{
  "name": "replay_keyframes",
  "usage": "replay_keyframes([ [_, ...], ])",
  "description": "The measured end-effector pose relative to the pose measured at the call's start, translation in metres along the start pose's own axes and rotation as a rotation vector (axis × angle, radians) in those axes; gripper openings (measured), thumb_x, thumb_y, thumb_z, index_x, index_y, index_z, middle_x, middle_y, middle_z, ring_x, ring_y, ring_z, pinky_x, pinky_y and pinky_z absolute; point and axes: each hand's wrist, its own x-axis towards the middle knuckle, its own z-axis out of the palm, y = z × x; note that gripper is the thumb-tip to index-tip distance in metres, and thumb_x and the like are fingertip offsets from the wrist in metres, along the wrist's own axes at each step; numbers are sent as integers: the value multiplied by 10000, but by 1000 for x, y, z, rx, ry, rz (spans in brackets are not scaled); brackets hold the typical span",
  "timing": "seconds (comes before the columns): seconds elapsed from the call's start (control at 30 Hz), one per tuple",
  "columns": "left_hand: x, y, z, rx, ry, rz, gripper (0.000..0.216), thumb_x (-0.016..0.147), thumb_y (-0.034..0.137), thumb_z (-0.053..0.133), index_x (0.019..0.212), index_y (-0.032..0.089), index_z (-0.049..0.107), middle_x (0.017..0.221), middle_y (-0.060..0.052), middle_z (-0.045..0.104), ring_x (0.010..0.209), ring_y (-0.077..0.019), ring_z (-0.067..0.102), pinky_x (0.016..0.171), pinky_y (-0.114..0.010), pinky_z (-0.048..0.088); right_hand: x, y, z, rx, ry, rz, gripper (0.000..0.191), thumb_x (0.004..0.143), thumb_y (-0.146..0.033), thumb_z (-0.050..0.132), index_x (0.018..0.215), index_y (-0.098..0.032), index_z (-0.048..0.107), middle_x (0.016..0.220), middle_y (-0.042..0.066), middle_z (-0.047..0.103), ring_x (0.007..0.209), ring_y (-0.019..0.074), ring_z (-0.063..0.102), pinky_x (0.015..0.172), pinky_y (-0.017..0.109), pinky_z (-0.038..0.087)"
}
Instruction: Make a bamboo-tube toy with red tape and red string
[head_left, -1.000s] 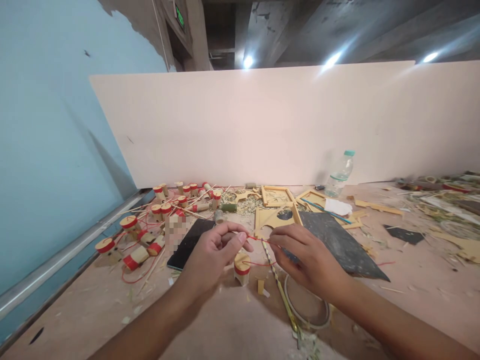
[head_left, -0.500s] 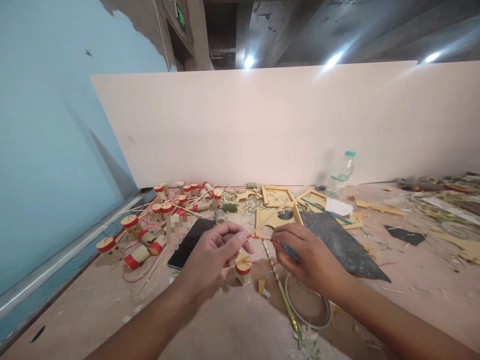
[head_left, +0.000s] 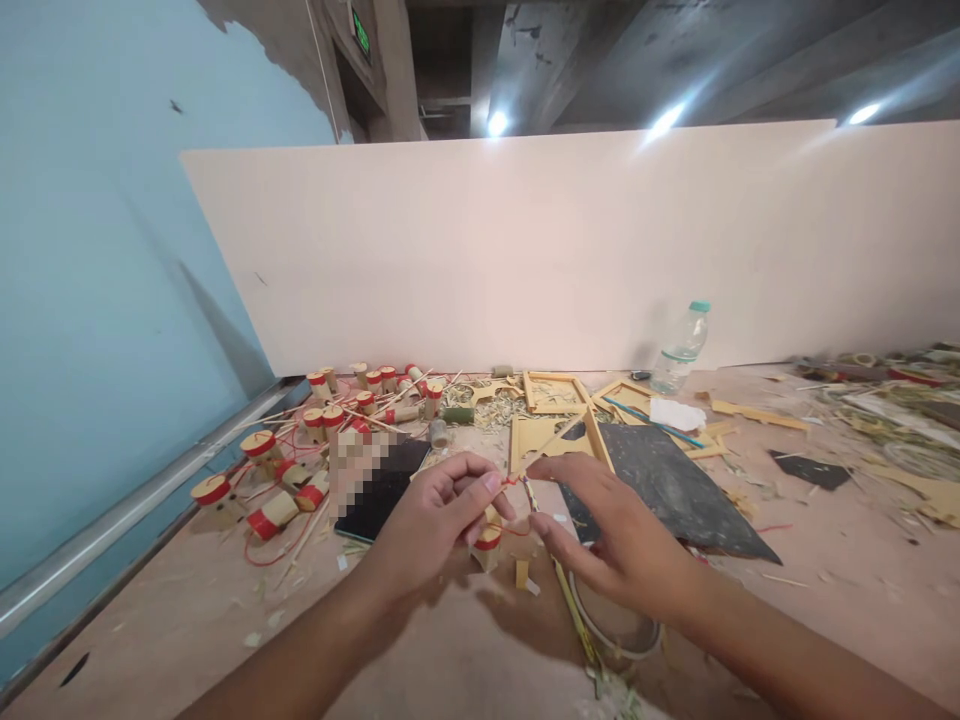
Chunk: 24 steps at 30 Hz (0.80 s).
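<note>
My left hand (head_left: 454, 500) is closed in a pinch on a red string (head_left: 512, 482), just above the table. A thin wooden stick (head_left: 555, 440) slants up to the right from the pinched string; whether the fingers also grip it I cannot tell. Facing it, my right hand (head_left: 600, 510) has its thumb and fingers apart, close to the string. Partly hidden under my left fingertips stands a small bamboo cylinder (head_left: 487, 552) with a red band, and the string loops beside it. A gold patterned pen-like rod (head_left: 574, 605) lies below my right hand.
Several red-banded bamboo cylinders (head_left: 260, 450) with sticks and strings crowd the left. A dark phone (head_left: 386, 490) lies by my left hand. Beyond my right hand are a dark slate-like sheet (head_left: 675, 490), yellow frames (head_left: 559, 392) and a plastic bottle (head_left: 681, 350). A roll of tape (head_left: 637, 650) lies nearer.
My right fingers have come off the string and spread, with the hand shifted slightly left. The left hand keeps its pinch, slightly lower. The slanting stick shows more plainly.
</note>
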Motion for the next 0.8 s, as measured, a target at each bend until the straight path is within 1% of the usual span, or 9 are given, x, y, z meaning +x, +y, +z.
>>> replay_keyframes([
  [0.07,-2,0,3,12,-23,-3,367,979,530,720,925,168,698,711,5,706,496,-63,406,492,-194,319,0,-3,2,20,11,-8,234,1049,-218,617,1280,-197,592,1182,142,788,1097,320,740,938,472,594],
  [0.17,-4,-2,7,29,-53,-4,403,1002,564,679,897,175,689,543,61,570,462,-73,398,484,-194,312,1,-4,5,52,23,-28,104,1073,-190,588,1164,-229,618,1068,91,800,993,285,742,874,422,582],
  [0.23,-5,-4,9,40,-66,-1,415,1013,576,657,901,178,679,519,66,549,461,-79,423,485,-190,318,3,-3,6,76,29,-40,93,1081,-169,572,1118,-238,623,1007,63,793,936,262,730,837,391,567],
  [0.33,-6,-8,11,56,-85,5,394,1024,566,645,953,179,667,605,31,638,484,-88,497,482,-187,349,4,-2,8,105,39,-57,107,1084,-147,558,1080,-235,617,960,50,777,895,243,711,821,370,546],
  [0.4,-7,-10,13,69,-92,6,359,1044,542,623,998,186,651,674,14,685,513,-102,561,491,-191,397,3,-1,9,117,41,-62,121,1086,-134,547,1065,-232,614,940,50,768,870,236,697,812,364,536],
  [0.47,-9,-12,14,87,-91,10,329,1072,515,585,1019,195,638,711,12,696,559,-120,615,531,-205,464,2,0,9,125,38,-61,130,1088,-126,540,1063,-228,617,926,53,760,850,236,684,796,360,530],
  [0.57,-12,-15,13,136,-90,33,326,1092,505,558,1004,202,638,785,12,692,676,-145,676,632,-243,538,1,0,9,136,26,-58,131,1084,-129,539,1060,-219,631,914,63,747,839,241,669,776,356,524],
  [0.67,-13,-15,10,223,-90,72,333,1100,504,556,978,207,646,840,19,677,759,-149,674,708,-256,522,1,-1,8,151,18,-46,132,1079,-135,544,1056,-209,652,916,74,741,846,244,662,769,352,521],
  [0.8,-12,-16,7,331,-77,113,330,1130,475,496,961,219,617,837,36,652,773,-145,612,732,-266,461,2,-1,5,193,4,-28,148,1075,-143,554,1039,-205,683,918,74,742,846,234,657,761,334,516],
])
